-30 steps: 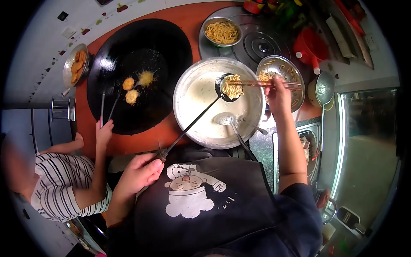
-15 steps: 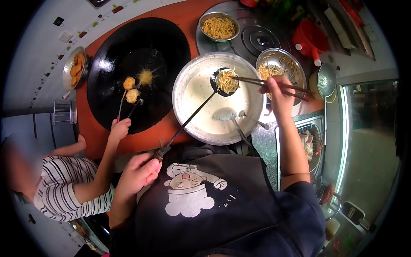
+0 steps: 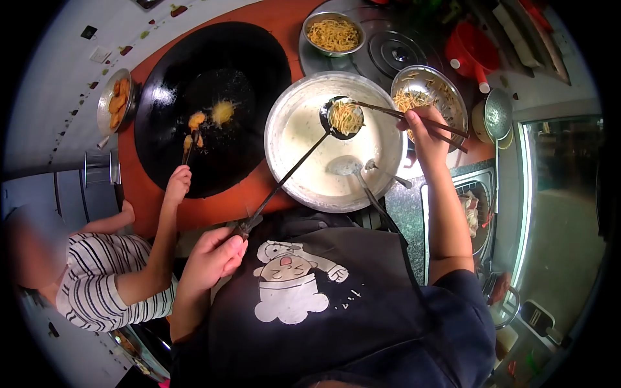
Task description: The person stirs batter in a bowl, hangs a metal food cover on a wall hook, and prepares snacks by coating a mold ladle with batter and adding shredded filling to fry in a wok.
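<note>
My left hand (image 3: 217, 255) is closed round the handle end of a long black ladle (image 3: 292, 169). The ladle's cup carries a clump of yellowish shreds (image 3: 347, 118) above a large metal basin (image 3: 272, 132) of pale batter. In my right hand (image 3: 427, 137) are brown chopsticks (image 3: 388, 111), their tips at the upper edge of the ladle's cup. Two metal spoons, one large (image 3: 344, 166) and one smaller (image 3: 391, 174), lie in the basin. Just right of the basin a steel bowl (image 3: 447, 97) holds more shreds.
At the left a co-worker in a striped shirt (image 3: 107, 278) holds tongs (image 3: 187, 150) on fried pieces in a black wok (image 3: 252, 58). A bowl of fried pieces (image 3: 103, 110) stands beyond it. Behind the basin is another bowl of shreds (image 3: 334, 33); a red dipper (image 3: 471, 55) is at upper right.
The chopsticks have moved from the middle of the shreds to the cup's upper edge, and their tips have come together less visibly over the clump. The co-worker's tongs have closed on a fried piece.
</note>
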The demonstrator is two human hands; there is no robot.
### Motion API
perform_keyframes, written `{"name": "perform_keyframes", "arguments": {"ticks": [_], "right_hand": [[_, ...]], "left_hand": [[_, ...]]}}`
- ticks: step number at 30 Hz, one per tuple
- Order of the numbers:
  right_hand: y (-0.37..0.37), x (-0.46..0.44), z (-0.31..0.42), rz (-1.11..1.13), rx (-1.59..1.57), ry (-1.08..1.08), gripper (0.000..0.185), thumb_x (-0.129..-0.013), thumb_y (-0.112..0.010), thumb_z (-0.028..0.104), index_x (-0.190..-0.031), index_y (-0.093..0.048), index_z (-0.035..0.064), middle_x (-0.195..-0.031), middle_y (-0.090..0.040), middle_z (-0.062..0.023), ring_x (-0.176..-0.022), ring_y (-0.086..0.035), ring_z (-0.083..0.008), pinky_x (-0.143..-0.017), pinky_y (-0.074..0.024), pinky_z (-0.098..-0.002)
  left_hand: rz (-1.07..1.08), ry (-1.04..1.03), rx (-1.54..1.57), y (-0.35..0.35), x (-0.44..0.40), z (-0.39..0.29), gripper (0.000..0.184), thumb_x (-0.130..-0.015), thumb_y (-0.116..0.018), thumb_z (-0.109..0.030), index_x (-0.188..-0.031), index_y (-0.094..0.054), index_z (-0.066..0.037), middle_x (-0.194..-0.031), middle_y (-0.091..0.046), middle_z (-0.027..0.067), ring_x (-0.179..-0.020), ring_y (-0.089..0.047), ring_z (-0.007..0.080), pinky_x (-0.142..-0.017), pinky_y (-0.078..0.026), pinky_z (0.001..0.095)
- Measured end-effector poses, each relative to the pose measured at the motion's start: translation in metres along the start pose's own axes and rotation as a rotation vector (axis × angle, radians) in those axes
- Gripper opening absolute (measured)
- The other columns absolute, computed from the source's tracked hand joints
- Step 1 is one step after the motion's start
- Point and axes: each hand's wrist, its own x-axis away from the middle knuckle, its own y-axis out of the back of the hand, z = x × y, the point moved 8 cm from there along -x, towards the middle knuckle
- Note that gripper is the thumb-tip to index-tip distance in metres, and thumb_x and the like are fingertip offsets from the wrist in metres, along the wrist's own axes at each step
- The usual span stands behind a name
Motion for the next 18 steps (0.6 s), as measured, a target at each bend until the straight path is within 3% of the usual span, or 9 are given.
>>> {"name": "perform_keyframes", "arguments": {"ticks": [4, 5, 9, 12, 13, 16, 18], "right_hand": [[0.004, 0.011, 0.006, 0.023, 0.129, 0.020, 0.011, -0.088, -0.061, 0.010, -0.086, -0.058, -0.0006, -0.074, -0.064, -0.0087, -0.067, -0.063, -0.0136, -0.061, -0.0490, -0.0235], [0.005, 0.013, 0.005, 0.037, 0.196, 0.019, 0.011, -0.088, -0.060, 0.011, -0.086, -0.058, 0.0001, -0.074, -0.065, -0.0087, -0.065, -0.062, -0.0113, -0.051, -0.0464, -0.0202], [-0.005, 0.022, 0.018, 0.065, 0.192, 0.062, 0.012, -0.090, -0.058, 0.012, -0.087, -0.057, 0.0004, -0.072, -0.065, -0.0086, -0.064, -0.061, -0.0094, -0.044, -0.0425, -0.0174], [-0.006, 0.024, 0.030, 0.047, 0.168, 0.094, 0.011, -0.090, -0.058, 0.011, -0.087, -0.057, 0.0002, -0.073, -0.064, -0.0081, -0.064, -0.061, -0.0099, -0.046, -0.0438, -0.0185], [-0.002, 0.022, 0.036, -0.026, 0.149, 0.094, 0.010, -0.085, -0.063, 0.006, -0.082, -0.058, -0.0021, -0.069, -0.060, -0.0075, -0.061, -0.060, -0.0130, -0.059, -0.0471, -0.0247], [-0.005, 0.016, 0.034, -0.014, 0.209, 0.167, 0.008, -0.083, -0.064, 0.005, -0.081, -0.059, -0.0011, -0.069, -0.060, -0.0066, -0.061, -0.059, -0.0140, -0.059, -0.0457, -0.0263], [-0.020, 0.013, 0.056, 0.062, 0.394, 0.373, 0.005, -0.080, -0.067, 0.006, -0.080, -0.063, 0.0027, -0.071, -0.062, -0.0059, -0.065, -0.058, -0.0172, -0.059, -0.0443, -0.0270]], "left_hand": [[0.000, -0.020, 0.025, 0.001, 0.000, 0.002, 0.026, -0.094, -0.049, -0.023, -0.078, -0.049, -0.002, -0.053, -0.039, -0.0034, -0.042, -0.031, 0.0027, -0.039, -0.023, 0.0193], [-0.002, -0.027, 0.025, 0.002, -0.001, 0.002, 0.026, -0.094, -0.049, -0.023, -0.078, -0.049, -0.002, -0.053, -0.039, -0.0034, -0.042, -0.030, 0.0028, -0.039, -0.023, 0.0193], [-0.010, -0.028, 0.052, 0.004, -0.001, 0.004, 0.026, -0.094, -0.049, -0.023, -0.078, -0.049, -0.002, -0.053, -0.039, -0.0032, -0.041, -0.030, 0.0028, -0.039, -0.023, 0.0193], [-0.003, -0.031, 0.051, 0.004, 0.000, 0.004, 0.026, -0.094, -0.049, -0.023, -0.078, -0.049, -0.002, -0.053, -0.039, -0.0030, -0.041, -0.030, 0.0028, -0.039, -0.023, 0.0190], [0.000, -0.035, 0.048, 0.004, 0.000, 0.004, 0.026, -0.094, -0.049, -0.023, -0.078, -0.049, -0.002, -0.053, -0.039, -0.0030, -0.041, -0.030, 0.0028, -0.039, -0.023, 0.0190], [0.007, -0.043, 0.038, 0.004, 0.001, 0.002, 0.027, -0.094, -0.050, -0.024, -0.079, -0.049, -0.002, -0.054, -0.039, -0.0029, -0.042, -0.031, 0.0027, -0.039, -0.023, 0.0189], [0.010, -0.051, 0.028, 0.004, 0.001, 0.001, 0.027, -0.094, -0.050, -0.024, -0.079, -0.049, -0.002, -0.054, -0.040, -0.0029, -0.042, -0.031, 0.0026, -0.039, -0.023, 0.0189]]}}
